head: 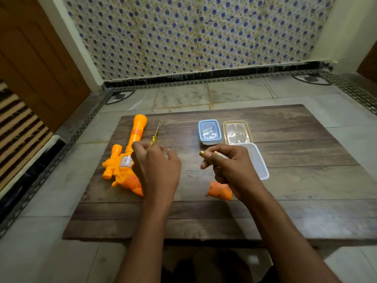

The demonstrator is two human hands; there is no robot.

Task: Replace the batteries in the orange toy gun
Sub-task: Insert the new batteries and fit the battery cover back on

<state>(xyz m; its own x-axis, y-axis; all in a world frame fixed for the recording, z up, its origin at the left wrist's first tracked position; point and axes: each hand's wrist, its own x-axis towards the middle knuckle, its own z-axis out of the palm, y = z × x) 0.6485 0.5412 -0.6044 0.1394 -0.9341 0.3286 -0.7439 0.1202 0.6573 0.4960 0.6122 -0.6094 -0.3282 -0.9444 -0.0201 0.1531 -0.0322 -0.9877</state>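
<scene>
Right hand (230, 168) pinches batteries (212, 154) above the orange cover (219, 193); blurred left hand's (157, 166) grip unclear, screening the toy gun (126, 158).

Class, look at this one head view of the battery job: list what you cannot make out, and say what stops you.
1. Left hand: motion blur hides whether it holds anything.
2. Batteries: the right hand covers most of them; their number is unclear.
3. Gun grip: behind the left hand.
4. Screwdriver: its lower end is hidden by the left hand.
5. Blue box: glare on the lid hides the contents.
</scene>
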